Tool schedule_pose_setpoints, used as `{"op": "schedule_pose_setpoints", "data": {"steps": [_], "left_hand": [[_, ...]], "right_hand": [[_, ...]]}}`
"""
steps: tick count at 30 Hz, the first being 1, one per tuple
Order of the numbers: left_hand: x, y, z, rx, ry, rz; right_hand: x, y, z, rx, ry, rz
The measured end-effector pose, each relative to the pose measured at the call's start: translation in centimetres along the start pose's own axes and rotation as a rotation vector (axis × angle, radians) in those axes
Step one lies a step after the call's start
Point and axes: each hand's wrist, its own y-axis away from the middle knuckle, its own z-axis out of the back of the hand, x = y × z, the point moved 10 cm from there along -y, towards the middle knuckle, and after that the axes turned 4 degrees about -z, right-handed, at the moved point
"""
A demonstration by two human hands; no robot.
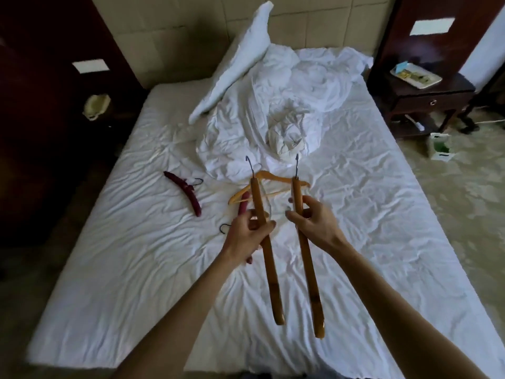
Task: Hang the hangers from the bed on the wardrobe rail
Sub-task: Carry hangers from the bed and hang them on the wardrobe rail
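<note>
- Head view, hands: the left hand [247, 231] has its fingers curled round a wooden hanger [269, 258] seen edge-on, its metal hook pointing away toward the bedding; the right hand [310, 218] pinches and curls round a second wooden hanger [307, 272] in the same pose; the two hangers are held side by side above the bed [109, 255], near each other but apart, their lower ends tipped back toward the person.
- Head view, on the bed: a third light wooden hanger [273, 184] lies flat on the sheet just beyond the hands, partly hidden behind the two held ones; a dark red hanger [185, 192] lies to the left of it, well apart; another reddish hanger [242, 207] shows only in part behind the left hand, with a dark hook beside it on the sheet.
- Head view, bedding: a crumpled white duvet [273, 110] is heaped at the far half of the bed; a white pillow [240, 67] leans upright against the padded headboard [169, 36].
- Head view, surroundings: a dark wooden nightstand [426, 99] stands to the right of the bed; a white tray [416, 75] sits on it; a small white and green bag [440, 146] stands on the floor nearby.
</note>
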Motion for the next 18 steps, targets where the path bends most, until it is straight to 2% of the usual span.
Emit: {"op": "schedule_pose_setpoints", "data": {"steps": [5,9,14,18], "left_hand": [[-1.2,6.1,9.0,-0.315,0.059,0.023],[-1.8,13.5,17.1,-0.571,0.084,0.056],[-1.4,25.6,27.8,-0.873,0.085,0.063],[-0.1,36.6,35.7,-1.051,0.036,0.086]], "right_hand": [[8.7,-1.0,-7.4,0.265,-0.005,0.196],[16.8,2.0,-15.5,0.53,0.009,0.358],[25.8,9.8,-26.9,0.78,0.011,0.521],[32.1,18.9,-35.8,0.886,-0.002,0.67]]}}
